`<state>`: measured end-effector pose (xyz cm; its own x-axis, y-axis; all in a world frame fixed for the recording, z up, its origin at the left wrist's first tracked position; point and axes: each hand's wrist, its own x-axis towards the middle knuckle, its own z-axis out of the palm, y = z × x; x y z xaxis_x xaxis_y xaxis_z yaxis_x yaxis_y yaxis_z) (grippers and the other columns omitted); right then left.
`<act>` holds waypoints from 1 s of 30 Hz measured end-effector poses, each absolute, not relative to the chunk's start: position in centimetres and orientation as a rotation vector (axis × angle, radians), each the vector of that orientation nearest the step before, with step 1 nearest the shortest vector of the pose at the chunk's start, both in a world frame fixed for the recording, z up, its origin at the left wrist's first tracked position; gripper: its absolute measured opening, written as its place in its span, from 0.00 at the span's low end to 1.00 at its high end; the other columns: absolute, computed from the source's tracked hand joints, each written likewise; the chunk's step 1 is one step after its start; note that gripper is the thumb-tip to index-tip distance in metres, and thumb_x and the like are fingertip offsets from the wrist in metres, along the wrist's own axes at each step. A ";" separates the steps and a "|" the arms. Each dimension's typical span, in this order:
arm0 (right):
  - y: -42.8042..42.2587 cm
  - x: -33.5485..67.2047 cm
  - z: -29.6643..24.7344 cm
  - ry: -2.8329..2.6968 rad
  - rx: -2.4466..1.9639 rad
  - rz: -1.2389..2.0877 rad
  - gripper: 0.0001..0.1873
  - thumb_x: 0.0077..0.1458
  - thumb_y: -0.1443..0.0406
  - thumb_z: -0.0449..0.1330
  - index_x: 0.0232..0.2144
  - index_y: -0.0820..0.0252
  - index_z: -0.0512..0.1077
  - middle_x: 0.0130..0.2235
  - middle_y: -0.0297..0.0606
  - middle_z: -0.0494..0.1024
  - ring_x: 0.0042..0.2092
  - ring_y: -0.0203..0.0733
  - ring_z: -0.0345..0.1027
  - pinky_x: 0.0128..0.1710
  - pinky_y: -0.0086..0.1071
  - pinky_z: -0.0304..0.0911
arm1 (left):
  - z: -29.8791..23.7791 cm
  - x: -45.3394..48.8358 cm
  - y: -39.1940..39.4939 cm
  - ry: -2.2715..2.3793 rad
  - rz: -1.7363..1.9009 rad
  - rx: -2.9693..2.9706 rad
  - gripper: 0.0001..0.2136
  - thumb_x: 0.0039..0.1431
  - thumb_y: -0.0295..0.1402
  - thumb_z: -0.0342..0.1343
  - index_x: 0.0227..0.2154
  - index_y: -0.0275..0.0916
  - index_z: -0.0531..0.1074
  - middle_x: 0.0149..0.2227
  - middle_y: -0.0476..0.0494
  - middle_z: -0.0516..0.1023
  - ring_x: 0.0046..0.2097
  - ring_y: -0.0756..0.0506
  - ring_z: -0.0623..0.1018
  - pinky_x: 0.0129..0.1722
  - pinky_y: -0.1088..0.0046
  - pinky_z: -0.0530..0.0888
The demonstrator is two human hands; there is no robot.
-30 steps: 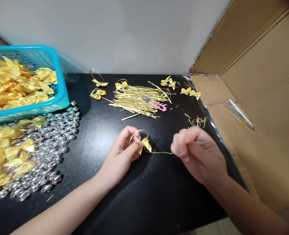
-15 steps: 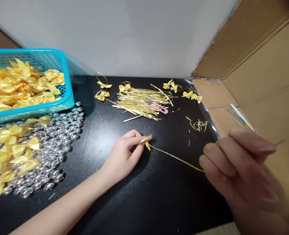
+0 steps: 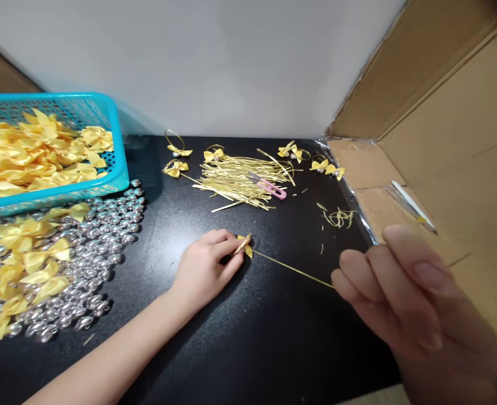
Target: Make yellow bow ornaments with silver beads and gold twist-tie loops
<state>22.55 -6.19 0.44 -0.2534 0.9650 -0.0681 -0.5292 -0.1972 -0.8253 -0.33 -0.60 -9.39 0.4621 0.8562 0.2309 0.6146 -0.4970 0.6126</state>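
Note:
My left hand (image 3: pixel 206 267) rests on the black table (image 3: pixel 240 337) and pinches a small yellow ribbon bow (image 3: pixel 245 246) between thumb and fingers. A thin gold wire tie (image 3: pixel 293 270) runs taut from the bow to the right, into my right hand (image 3: pixel 404 292). That hand is raised close to the camera, large and blurred, fingers closed on the wire's end.
A turquoise basket (image 3: pixel 117 169) of yellow bows stands at the back left. Silver beads (image 3: pixel 105 225) and loose bows (image 3: pixel 25 253) spread in front of it. Gold wire ties (image 3: pixel 240 180), a pink clipper (image 3: pixel 271 188) and several finished bows (image 3: pixel 290 151) lie at the back. A cardboard box (image 3: pixel 442 140) fills the right.
My right hand has pulled the wire out to the right and up toward the camera, drawing the loop at the bow tight. My left hand has stayed holding the bow.

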 end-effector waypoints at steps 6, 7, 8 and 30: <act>-6.1 22.2 1.0 -0.830 -0.796 1.716 0.08 0.59 0.62 0.60 0.26 0.48 0.72 0.13 0.26 0.49 0.22 0.33 0.44 0.27 0.32 0.47 | -8.9 -0.3 -0.6 1.370 0.725 2.111 0.09 0.58 0.32 0.54 0.33 0.37 0.80 0.31 0.43 0.80 0.30 0.47 0.77 0.30 0.73 0.71; -6.2 22.0 1.2 -0.832 -0.809 1.729 0.08 0.59 0.62 0.61 0.27 0.48 0.73 0.14 0.27 0.49 0.22 0.34 0.44 0.27 0.32 0.46 | -8.9 -0.3 -0.5 1.383 0.725 2.099 0.09 0.58 0.32 0.54 0.34 0.37 0.80 0.30 0.43 0.80 0.29 0.48 0.77 0.29 0.74 0.70; -6.3 21.9 1.3 -0.821 -0.833 1.730 0.07 0.58 0.62 0.61 0.27 0.48 0.73 0.14 0.27 0.49 0.22 0.34 0.44 0.27 0.32 0.46 | -8.9 -0.3 -0.5 1.390 0.724 2.090 0.10 0.59 0.32 0.54 0.34 0.37 0.80 0.30 0.44 0.80 0.27 0.48 0.76 0.28 0.74 0.70; -5.6 19.8 -3.2 -1.140 -0.964 1.438 0.08 0.65 0.65 0.52 0.35 0.52 0.70 0.21 0.26 0.64 0.24 0.29 0.57 0.27 0.24 0.55 | -8.2 0.3 -1.3 1.295 1.076 1.571 0.10 0.57 0.32 0.58 0.40 0.37 0.81 0.31 0.45 0.79 0.32 0.50 0.75 0.28 0.78 0.70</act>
